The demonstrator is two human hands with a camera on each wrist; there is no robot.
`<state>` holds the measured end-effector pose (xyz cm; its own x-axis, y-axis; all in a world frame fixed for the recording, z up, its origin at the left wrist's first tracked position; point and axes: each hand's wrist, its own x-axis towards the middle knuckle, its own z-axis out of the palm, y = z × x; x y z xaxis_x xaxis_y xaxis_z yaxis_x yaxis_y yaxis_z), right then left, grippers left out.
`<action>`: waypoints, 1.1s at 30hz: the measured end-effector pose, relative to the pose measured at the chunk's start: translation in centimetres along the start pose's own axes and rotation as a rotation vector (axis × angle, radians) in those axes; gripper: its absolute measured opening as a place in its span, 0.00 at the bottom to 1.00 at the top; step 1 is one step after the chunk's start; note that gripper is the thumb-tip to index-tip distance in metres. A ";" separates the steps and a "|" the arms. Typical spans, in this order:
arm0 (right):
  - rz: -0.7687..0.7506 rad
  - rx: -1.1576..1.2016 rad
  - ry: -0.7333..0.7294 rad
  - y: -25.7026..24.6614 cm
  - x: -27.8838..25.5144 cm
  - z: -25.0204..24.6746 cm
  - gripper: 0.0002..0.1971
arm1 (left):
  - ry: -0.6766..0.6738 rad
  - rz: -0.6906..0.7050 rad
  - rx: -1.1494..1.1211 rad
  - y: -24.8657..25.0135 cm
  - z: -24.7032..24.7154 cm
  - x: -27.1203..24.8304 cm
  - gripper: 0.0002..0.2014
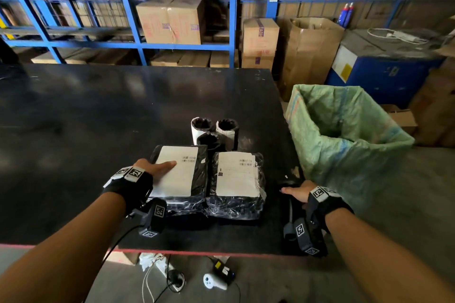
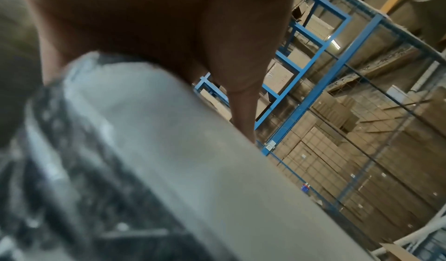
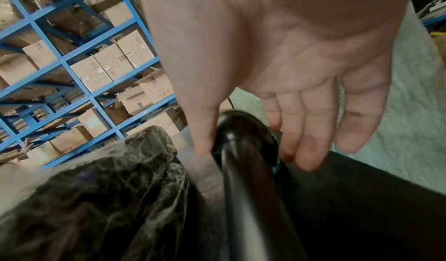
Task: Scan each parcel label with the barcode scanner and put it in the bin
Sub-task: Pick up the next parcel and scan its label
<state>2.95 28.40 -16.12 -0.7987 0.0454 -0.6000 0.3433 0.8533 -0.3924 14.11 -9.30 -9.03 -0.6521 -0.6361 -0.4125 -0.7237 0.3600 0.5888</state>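
Observation:
Two flat parcels in black wrap with white labels lie side by side on the black table (image 1: 98,118). My left hand (image 1: 152,167) holds the left parcel (image 1: 177,179) at its left edge, thumb flat on the label and fingers down round the side. In the left wrist view the left hand (image 2: 217,65) hangs over that parcel's blurred label (image 2: 169,150). The right parcel (image 1: 236,174) lies untouched, also visible as the right parcel (image 3: 108,188). My right hand (image 1: 295,193) covers the black barcode scanner (image 1: 286,183) lying near the table's right edge. The right hand (image 3: 251,150) has thumb and fingers on either side of the scanner head (image 3: 241,160).
Three rolled parcels (image 1: 214,130) stand behind the flat ones. A bin lined with a green sack (image 1: 320,155) stands on the floor right of the table. Blue racks with cartons (image 1: 170,19) fill the back. Cables and a white controller (image 1: 214,281) lie under the front edge.

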 end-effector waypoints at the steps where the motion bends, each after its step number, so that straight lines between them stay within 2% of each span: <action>1: 0.018 -0.013 -0.022 -0.1 -0.3 0.1 0.37 | 0.009 -0.018 0.001 0.1 0.0 0.0 0.39; 3: 0.038 -0.013 -0.045 -0.1 -0.6 0.5 0.33 | 0.005 -0.053 0.016 -0.2 -0.1 0.4 0.42; 8: 0.051 0.033 -0.074 -0.1 -0.4 2.1 0.31 | -0.071 -0.082 -0.110 -0.8 -0.4 0.8 0.29; 12: 0.071 0.132 -0.070 0.2 0.2 2.6 0.31 | -0.150 -0.077 -0.299 -0.6 -0.3 0.8 0.29; 15: 0.098 0.390 -0.097 0.2 0.0 2.4 0.23 | -0.174 -0.057 -0.340 -0.3 -0.4 0.7 0.27; 18: 0.113 0.583 -0.083 -0.4 -0.8 1.4 0.12 | -0.199 -0.031 -0.344 0.0 -0.7 0.1 0.30; 20: 0.057 0.624 -0.036 -1.6 -1.9 0.1 0.08 | -0.191 -0.007 -0.333 0.3 -0.7 -0.4 0.31; 24: -0.099 0.691 0.020 -4.9 -4.3 -2.8 0.07 | -0.122 0.061 -0.342 1.3 -0.8 -1.5 0.19; 26: -0.173 0.703 0.032 -6.7 -6.1 -4.3 0.07 | -0.077 0.114 -0.374 1.9 -1.0 -1.8 0.17; 33: -0.413 0.733 0.039 -13.5 -14.3 -9.9 0.07 | 0.093 0.338 -0.637 6.7 -3.3 -2.5 0.21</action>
<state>4.81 21.36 4.66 -0.9425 -0.1668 -0.2898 0.2431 0.2529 -0.9364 11.63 -7.52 -1.74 -0.7746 -0.6257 -0.0922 -0.1954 0.0981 0.9758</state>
